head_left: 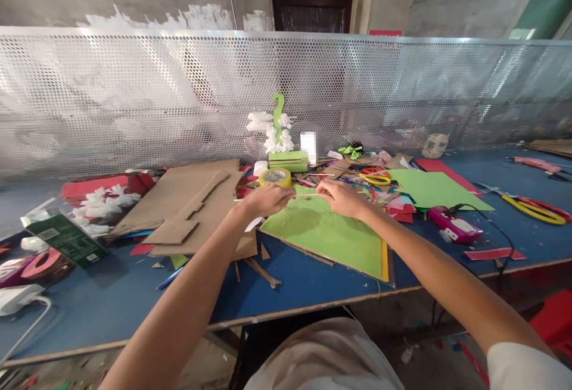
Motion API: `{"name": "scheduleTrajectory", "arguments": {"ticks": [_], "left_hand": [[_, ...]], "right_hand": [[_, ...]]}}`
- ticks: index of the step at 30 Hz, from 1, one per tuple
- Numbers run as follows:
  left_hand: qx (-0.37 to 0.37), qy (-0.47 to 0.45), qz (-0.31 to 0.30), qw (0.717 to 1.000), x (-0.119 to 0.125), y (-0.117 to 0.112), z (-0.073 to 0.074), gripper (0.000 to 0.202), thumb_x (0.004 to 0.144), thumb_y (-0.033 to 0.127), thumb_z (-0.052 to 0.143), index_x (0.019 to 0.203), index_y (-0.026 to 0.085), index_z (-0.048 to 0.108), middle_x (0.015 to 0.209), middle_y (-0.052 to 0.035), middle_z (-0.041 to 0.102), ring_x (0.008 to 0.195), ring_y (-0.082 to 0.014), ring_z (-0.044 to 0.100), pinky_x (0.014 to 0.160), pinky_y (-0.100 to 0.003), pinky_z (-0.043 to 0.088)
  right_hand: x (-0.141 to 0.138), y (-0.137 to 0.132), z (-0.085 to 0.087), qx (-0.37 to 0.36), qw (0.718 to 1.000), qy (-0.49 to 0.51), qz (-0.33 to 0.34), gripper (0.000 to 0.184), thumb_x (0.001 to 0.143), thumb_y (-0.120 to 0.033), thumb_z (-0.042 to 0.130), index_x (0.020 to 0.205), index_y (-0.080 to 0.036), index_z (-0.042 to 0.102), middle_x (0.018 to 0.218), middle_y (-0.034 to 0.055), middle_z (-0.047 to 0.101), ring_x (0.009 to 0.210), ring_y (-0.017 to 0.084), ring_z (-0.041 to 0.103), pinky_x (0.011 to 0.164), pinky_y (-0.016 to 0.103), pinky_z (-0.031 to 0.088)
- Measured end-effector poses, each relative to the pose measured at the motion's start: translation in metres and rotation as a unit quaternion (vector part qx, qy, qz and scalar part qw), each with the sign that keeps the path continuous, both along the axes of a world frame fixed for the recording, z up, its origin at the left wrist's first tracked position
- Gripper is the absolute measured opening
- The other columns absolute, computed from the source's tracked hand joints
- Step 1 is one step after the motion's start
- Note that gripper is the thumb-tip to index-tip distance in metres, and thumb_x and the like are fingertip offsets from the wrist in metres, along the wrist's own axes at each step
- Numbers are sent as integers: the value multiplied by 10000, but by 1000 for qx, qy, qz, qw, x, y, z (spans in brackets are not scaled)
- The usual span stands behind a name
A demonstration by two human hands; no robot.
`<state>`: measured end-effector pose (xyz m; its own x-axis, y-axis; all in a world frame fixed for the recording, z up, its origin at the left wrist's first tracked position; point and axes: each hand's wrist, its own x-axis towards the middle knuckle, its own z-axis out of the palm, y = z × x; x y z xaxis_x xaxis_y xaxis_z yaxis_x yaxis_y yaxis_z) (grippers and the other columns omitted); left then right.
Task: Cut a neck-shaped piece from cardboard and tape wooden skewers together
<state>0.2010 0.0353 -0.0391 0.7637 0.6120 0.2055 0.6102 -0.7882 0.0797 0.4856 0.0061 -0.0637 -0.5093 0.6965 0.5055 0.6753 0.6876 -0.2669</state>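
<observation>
We're pinching a thin pale stick (307, 195) narrowly between left hand (270, 198) and right hand (339, 197); it's spanning over the green sheet (322, 238) below — if we're twisting unevenly, we're risking a snap

Honestly, you won't get a single readable word here. That red sign (385, 33) up on the far wall has pale markings, but they're way too small and cut off to make out. The dark green box (67, 235) on your left has white printed patches, just too blurry for you to read. And the white upright thing (308, 147) at the far middle is pixelated, so you can't read that either.
</observation>
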Motion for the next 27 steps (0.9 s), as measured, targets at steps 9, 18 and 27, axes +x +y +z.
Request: {"name": "scheduleTrajectory", "arguments": {"ticks": [9,18,27], "left_hand": [[-4,13,-1,1000,1,1,0,308,1045,285,408,1070,180,697,902,-94,758,729,-197,634,638,-296,374],[-15,14,-6,1000,1,2,-2,311,1037,278,400,1072,183,694,867,-89,746,699,-188,635,638,-281,413],[-32,6,-14,999,1,2,-3,294,1008,253,409,1022,184,694,844,-72,758,700,-190,660,631,-283,412]], "right_hand": [[-1,-3,3,-2,1000,-6,-1,122,964,-95,577,987,-192,645,947,61,702,823,182,603,746,255,395],[-2,-4,3,-12,1000,-12,1,118,966,-95,571,961,-191,639,925,61,693,817,183,598,726,255,387],[-3,-3,1,-25,1000,-12,5,117,978,-115,567,954,-187,655,939,66,706,833,189,611,751,267,403]]}}
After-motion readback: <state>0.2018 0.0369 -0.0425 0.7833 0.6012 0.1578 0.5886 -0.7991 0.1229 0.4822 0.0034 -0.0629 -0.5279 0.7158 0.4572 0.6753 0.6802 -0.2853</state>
